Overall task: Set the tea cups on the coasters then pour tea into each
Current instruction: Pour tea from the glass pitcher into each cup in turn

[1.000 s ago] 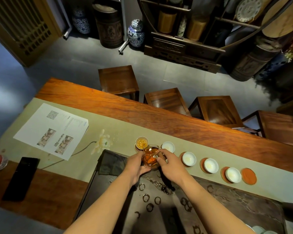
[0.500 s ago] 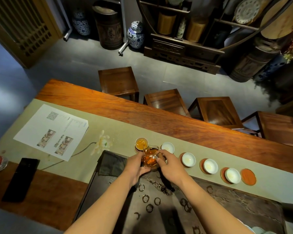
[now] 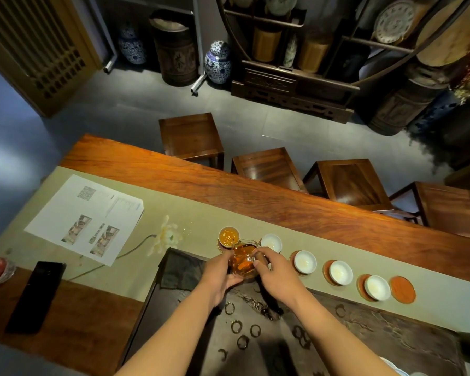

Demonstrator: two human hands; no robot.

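Note:
A glass pitcher [image 3: 243,260] of amber tea is held between both hands. My left hand [image 3: 219,272] cups its left side and my right hand [image 3: 272,270] grips its handle side. Its spout points at the leftmost cup [image 3: 228,235], which holds amber tea and sits on a coaster. To the right, several white cups [image 3: 305,261] stand in a row on orange coasters, all without tea. The rightmost coaster [image 3: 402,289] is bare.
A pale green runner [image 3: 136,213] covers the wooden table [image 3: 255,191]. A dark stone tea tray [image 3: 364,335] lies under my arms, with a dark cloth [image 3: 182,270]. A printed sheet [image 3: 86,218], a black phone [image 3: 36,295] and a white flower [image 3: 166,237] lie to the left. Stools stand beyond the table.
The pitcher stays at the leftmost cup with both hands on it. Tea in that cup looks slightly fuller. The view has shifted a little.

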